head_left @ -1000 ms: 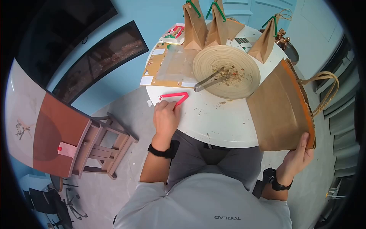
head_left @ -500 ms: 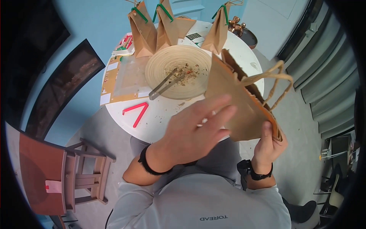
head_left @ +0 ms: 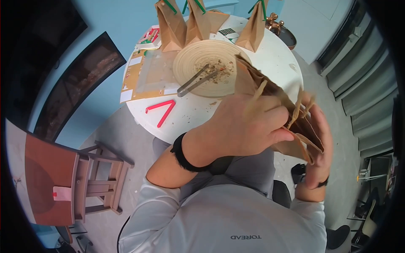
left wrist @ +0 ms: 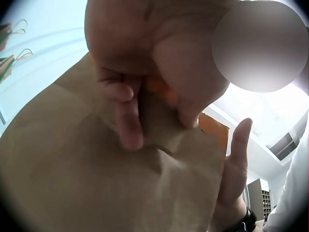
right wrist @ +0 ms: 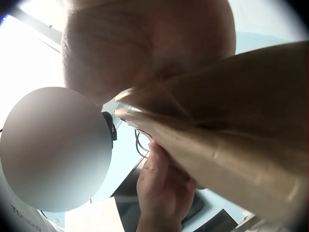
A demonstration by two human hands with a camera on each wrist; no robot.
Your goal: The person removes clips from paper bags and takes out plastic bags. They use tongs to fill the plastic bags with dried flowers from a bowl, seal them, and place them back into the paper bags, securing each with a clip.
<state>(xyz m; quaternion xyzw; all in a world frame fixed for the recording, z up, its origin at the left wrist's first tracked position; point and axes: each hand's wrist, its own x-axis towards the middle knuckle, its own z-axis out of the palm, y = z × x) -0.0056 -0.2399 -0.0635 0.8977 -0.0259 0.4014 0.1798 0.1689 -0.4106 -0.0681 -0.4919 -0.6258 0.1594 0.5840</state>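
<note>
Left hand (head_left: 242, 124) moved to bag rim (head_left: 304, 146), clip (head_left: 167, 113) near table edge (head_left: 145, 128)

The brown paper bag with twisted handles (head_left: 244, 80) overhangs the surface of the round white table (head_left: 274, 63) at the near right edge, its mouth obstructed by the left hand (head_left: 249, 124); the right hand (head_left: 327, 139) bounds its outer side; an open lane lies between bag and right edge; the round pale ridged plate (head_left: 184, 63) occupies the centre, metal tongs (head_left: 182, 91) projecting over its rim; the pink V-shaped plastic clip (head_left: 166, 113) interrupts passage along the near left edge; upright brown paper bags with green clips (head_left: 197, 25) obstruct the far edge.
</note>
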